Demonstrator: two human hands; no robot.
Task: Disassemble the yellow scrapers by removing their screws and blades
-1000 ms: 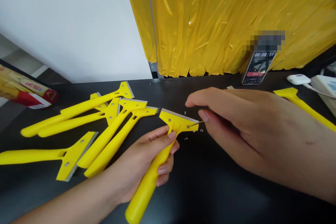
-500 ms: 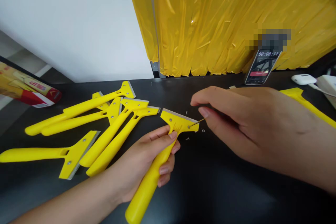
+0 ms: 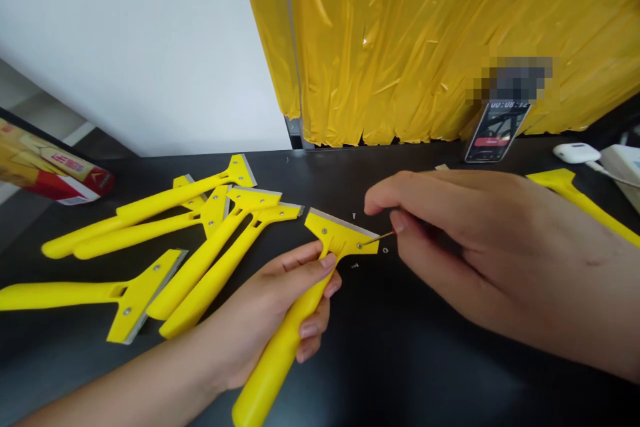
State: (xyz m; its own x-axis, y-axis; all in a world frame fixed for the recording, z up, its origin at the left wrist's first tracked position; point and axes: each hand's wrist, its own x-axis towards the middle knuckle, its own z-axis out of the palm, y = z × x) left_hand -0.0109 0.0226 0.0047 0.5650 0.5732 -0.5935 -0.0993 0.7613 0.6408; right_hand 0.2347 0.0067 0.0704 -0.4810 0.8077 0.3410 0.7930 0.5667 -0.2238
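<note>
My left hand (image 3: 295, 300) is wrapped round the neck of a yellow scraper (image 3: 280, 360), thumb on top, its wide bladed head tilted up and away from me. Two screws show in that head. My right hand (image 3: 480, 247) pinches a screwdriver (image 3: 383, 237); the thin metal shaft reaches the right-hand screw (image 3: 359, 246), while most of the handle is hidden in my palm. On the black table beyond the scraper lie a small loose screw (image 3: 354, 216) and a little ring (image 3: 385, 251). Another loose screw (image 3: 355, 265) rests just below the head.
Several yellow scrapers (image 3: 200, 267) lie overlapping on the left, blades pointing away. A further scraper (image 3: 590, 203) is partly behind my right hand. At the back stand a phone (image 3: 497, 133) showing a timer and a white earbud case (image 3: 577, 153). A snack package (image 3: 55, 167) sits far left.
My right hand has shifted slightly to the right, and a bit of the screwdriver's red handle now shows. Its tip stays at the same screw. The left hand keeps its hold on the scraper.
</note>
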